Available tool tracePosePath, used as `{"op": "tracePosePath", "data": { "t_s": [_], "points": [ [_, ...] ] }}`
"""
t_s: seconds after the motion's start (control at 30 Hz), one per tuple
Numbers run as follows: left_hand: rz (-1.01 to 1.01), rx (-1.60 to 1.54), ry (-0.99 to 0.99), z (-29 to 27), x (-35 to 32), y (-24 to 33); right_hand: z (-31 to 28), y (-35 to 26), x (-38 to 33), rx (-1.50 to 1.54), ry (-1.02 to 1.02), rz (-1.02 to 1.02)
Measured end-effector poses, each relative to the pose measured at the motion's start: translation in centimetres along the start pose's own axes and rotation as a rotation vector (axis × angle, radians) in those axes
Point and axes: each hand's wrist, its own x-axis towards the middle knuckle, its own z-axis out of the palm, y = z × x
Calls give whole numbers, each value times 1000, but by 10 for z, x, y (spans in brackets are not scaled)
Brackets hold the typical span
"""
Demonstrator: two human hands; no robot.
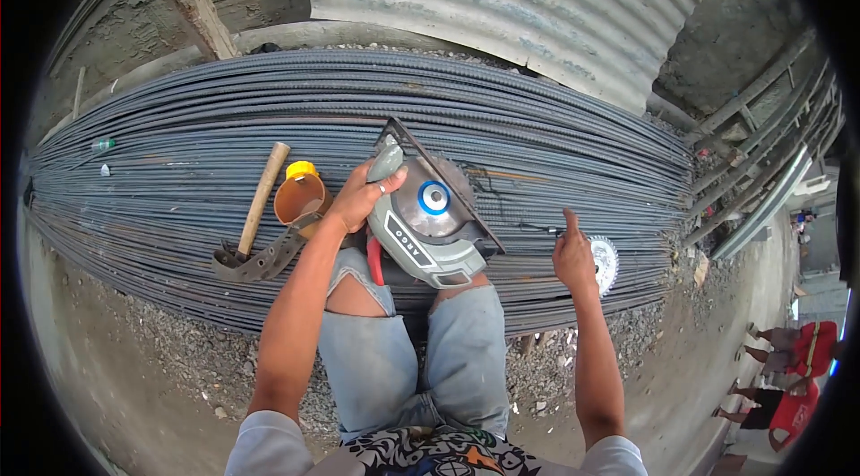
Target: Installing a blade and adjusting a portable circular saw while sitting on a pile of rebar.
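My left hand point(360, 197) grips a grey-and-black circular saw point(421, 248) by its handle. The saw is tilted on its side over my knees, its base plate slanting away to the right. A blue-ringed round hub point(434, 197) faces up in the housing. My right hand point(573, 254) is over the steel bars, index finger stretched forward and the other fingers curled. A small thin dark piece point(553, 230) shows beside these fingers; whether they hold it is unclear. Right by that hand, a silver toothed saw blade point(606, 265) lies on the bars, partly covered by the hand.
Long ribbed steel bars point(537, 136) lie bundled before me. On them are a wooden-handled hammer point(265, 194), an orange-brown tool pouch point(299, 198) and a dark belt point(260, 263). Corrugated sheet point(511, 1) lies beyond. Two people in red point(802, 386) are far right.
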Motion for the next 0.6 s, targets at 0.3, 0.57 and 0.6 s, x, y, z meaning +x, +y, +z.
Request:
{"op": "tracePosePath", "data": {
  "t_s": [0.3,0.57,0.6],
  "points": [
    [48,78,-23,5,7,5,-44,-5,-64,524,169,152],
    [77,55,-17,8,14,-6,-28,-48,-41,1090,49,350],
    [77,79,-23,10,13,-6,-25,-62,-34,1004,8,304]
  ]
}}
